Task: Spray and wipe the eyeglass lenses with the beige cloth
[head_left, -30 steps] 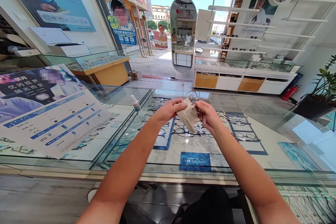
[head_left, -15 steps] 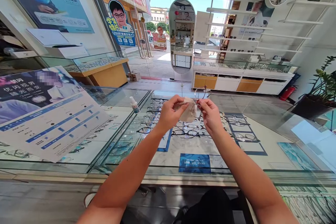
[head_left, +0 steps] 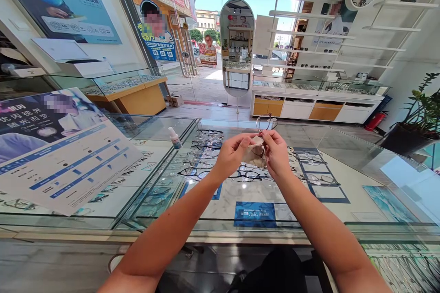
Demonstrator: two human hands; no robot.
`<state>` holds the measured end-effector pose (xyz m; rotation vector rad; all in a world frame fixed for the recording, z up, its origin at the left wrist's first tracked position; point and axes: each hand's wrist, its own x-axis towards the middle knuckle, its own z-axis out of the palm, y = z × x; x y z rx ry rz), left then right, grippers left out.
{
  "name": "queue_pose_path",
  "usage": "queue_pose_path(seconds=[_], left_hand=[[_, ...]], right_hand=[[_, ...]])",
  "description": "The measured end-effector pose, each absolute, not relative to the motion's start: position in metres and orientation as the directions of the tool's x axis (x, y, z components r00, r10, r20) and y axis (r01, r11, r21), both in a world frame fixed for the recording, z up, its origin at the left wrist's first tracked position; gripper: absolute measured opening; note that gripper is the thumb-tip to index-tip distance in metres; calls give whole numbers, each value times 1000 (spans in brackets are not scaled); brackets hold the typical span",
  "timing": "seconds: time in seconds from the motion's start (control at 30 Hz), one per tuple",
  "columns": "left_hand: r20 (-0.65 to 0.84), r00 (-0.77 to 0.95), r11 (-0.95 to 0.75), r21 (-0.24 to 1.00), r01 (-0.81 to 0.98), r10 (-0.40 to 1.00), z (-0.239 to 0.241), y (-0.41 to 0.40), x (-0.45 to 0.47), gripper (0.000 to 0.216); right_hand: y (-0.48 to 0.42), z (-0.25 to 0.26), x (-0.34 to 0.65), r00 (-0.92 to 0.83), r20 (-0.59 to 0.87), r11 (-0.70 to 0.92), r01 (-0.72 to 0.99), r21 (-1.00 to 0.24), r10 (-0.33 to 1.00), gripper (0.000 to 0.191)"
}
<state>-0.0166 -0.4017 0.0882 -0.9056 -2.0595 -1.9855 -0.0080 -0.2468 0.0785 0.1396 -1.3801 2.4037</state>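
My left hand (head_left: pixel 233 153) pinches a beige cloth (head_left: pixel 253 158), which hangs below its fingers and covers part of a lens. Closed on the frame of a pair of glasses (head_left: pixel 266 122) is my right hand (head_left: pixel 276 152). One lens of the glasses rises above the fingertips; the other is mostly hidden by the cloth and fingers. Both hands are close together over the glass display counter (head_left: pixel 220 226). Beneath them lie several more eyeglasses (head_left: pixel 245 175) in rows.
A small white bottle (head_left: pixel 174 138) stands on the counter left of my hands. A large printed sheet (head_left: pixel 79 160) rises at the left. A blue card (head_left: pixel 255 214) lies near the front edge. Beyond are a tall mirror (head_left: pixel 237 50) and a potted plant (head_left: pixel 417 119) at right.
My left hand has moved right, closer to my right hand, bringing the cloth across to the glasses. The right hand stays nearly in place, still on the frame.
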Motion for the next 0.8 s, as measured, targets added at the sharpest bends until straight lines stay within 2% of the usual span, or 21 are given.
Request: queue_pose_path(seconds=[0.1, 0.23, 0.57, 0.67, 0.8], left_hand=[[413, -862, -120, 911, 395, 296, 85, -398, -19, 42], [290, -903, -226, 948, 225, 316, 82, -398, -24, 55], [83, -892, 38, 993, 112, 445, 93, -422, -39, 54], [80, -882, 69, 990, 126, 465, 93, -424, -40, 56], [137, -857, -65, 991, 121, 496, 90, -415, -36, 55]], right_hand=[[-248, 79, -7, -932, 276, -471, -358, -806, 236, 41], [-248, 80, -6, -938, 273, -491, -344, -801, 211, 38], [-250, 81, -6, -930, 326, -459, -367, -809, 169, 38], [-251, 82, -4, -933, 323, -478, -359, -802, 158, 38], [-250, 83, -3, -950, 277, -501, -313, -807, 146, 42]])
